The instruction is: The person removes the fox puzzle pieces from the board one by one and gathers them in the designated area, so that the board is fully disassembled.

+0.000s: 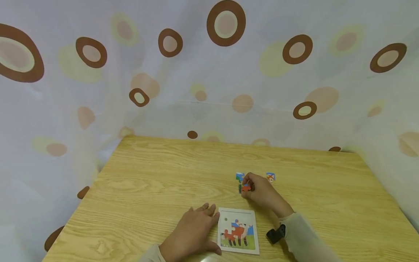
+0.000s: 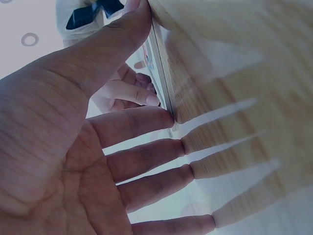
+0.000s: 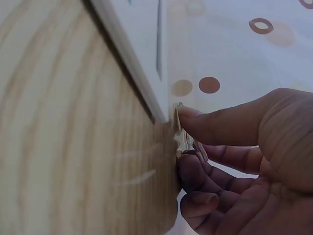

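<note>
A framed animal jigsaw board [image 1: 245, 215] lies near the table's front edge, partly filled with red, white and green pieces. My left hand [image 1: 196, 231] rests flat beside its left edge; in the left wrist view the fingers [image 2: 146, 159] are straight and spread, with the thumb along the board's side. Beyond the board, my right hand [image 1: 262, 193] pinches a red jigsaw piece [image 1: 246, 188] between thumb and fingertips, low over the table. The right wrist view shows the piece [image 3: 183, 139] edge-on, its picture hidden.
A blue and green jigsaw piece [image 1: 240, 177] lies just past the right fingertips. Another piece with an animal face [image 1: 270, 177] is farther right. The wooden table [image 1: 157, 174] meets a patterned curtain [image 1: 183, 116] at the back. A black device [image 1: 276, 234] is on the right wrist.
</note>
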Action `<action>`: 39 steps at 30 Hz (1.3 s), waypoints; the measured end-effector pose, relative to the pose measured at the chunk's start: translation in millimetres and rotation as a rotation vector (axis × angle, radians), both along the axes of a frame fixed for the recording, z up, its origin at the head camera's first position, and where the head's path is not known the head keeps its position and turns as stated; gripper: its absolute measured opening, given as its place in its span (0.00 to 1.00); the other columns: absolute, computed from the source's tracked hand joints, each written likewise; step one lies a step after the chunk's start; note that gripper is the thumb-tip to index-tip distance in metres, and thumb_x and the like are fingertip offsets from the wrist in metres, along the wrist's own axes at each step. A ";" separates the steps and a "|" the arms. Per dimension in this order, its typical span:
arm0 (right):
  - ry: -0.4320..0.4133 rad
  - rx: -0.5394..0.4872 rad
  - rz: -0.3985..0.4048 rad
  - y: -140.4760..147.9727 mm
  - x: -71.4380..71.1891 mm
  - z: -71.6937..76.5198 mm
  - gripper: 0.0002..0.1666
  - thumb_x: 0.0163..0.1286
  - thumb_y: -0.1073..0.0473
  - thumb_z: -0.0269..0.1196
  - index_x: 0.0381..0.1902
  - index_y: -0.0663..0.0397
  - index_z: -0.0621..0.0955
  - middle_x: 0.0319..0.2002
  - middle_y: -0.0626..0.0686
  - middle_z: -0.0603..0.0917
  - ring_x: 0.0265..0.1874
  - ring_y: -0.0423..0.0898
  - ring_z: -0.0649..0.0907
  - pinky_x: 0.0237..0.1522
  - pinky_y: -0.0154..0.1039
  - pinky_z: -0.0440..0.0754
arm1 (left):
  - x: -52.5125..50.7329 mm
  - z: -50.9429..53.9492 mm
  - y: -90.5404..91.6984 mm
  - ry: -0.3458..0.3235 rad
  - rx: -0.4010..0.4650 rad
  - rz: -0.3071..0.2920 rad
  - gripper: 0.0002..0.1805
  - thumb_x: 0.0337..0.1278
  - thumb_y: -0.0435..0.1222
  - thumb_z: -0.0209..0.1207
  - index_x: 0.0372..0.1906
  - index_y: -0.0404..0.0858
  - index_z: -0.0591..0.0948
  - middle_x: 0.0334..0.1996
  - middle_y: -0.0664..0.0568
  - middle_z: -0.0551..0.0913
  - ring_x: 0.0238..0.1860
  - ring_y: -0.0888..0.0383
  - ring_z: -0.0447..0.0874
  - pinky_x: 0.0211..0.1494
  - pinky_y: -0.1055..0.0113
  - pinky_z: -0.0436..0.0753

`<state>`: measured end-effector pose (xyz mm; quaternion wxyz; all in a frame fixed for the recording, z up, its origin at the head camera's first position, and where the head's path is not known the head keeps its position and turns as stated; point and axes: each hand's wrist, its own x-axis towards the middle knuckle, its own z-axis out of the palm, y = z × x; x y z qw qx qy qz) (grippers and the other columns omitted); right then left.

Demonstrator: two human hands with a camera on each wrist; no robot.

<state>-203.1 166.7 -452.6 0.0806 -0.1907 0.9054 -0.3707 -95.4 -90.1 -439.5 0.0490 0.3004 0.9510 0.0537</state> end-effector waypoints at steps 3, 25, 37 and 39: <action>0.025 0.007 0.012 -0.7 0.8 -0.8 0.13 0.65 0.66 0.73 0.44 0.58 0.79 0.31 0.50 0.77 0.28 0.45 0.73 0.32 0.41 0.73 | -0.7 -0.5 -0.4 0.005 -0.005 0.003 0.54 0.34 0.72 0.71 0.67 0.44 0.81 0.68 0.48 0.78 0.68 0.47 0.76 0.56 0.41 0.83; 0.094 0.013 0.025 2.8 24.1 4.8 0.11 0.68 0.66 0.71 0.45 0.59 0.80 0.37 0.52 0.77 0.32 0.44 0.74 0.36 0.42 0.77 | 0.9 2.2 1.4 0.002 0.005 0.002 0.53 0.34 0.71 0.72 0.66 0.43 0.82 0.68 0.47 0.78 0.68 0.46 0.77 0.56 0.39 0.83; -0.050 -0.051 0.214 -15.4 67.3 11.7 0.09 0.69 0.60 0.71 0.40 0.58 0.81 0.23 0.41 0.77 0.19 0.34 0.73 0.23 0.32 0.73 | -0.3 1.3 0.4 0.005 -0.007 -0.005 0.53 0.34 0.72 0.71 0.67 0.43 0.82 0.68 0.47 0.78 0.68 0.47 0.77 0.55 0.40 0.84; -0.063 -0.046 0.233 -19.0 71.5 11.8 0.10 0.69 0.59 0.71 0.38 0.58 0.81 0.22 0.40 0.76 0.19 0.33 0.73 0.22 0.32 0.73 | -0.4 1.5 0.4 0.003 -0.008 -0.005 0.53 0.35 0.72 0.71 0.67 0.43 0.81 0.68 0.47 0.78 0.68 0.47 0.77 0.55 0.40 0.83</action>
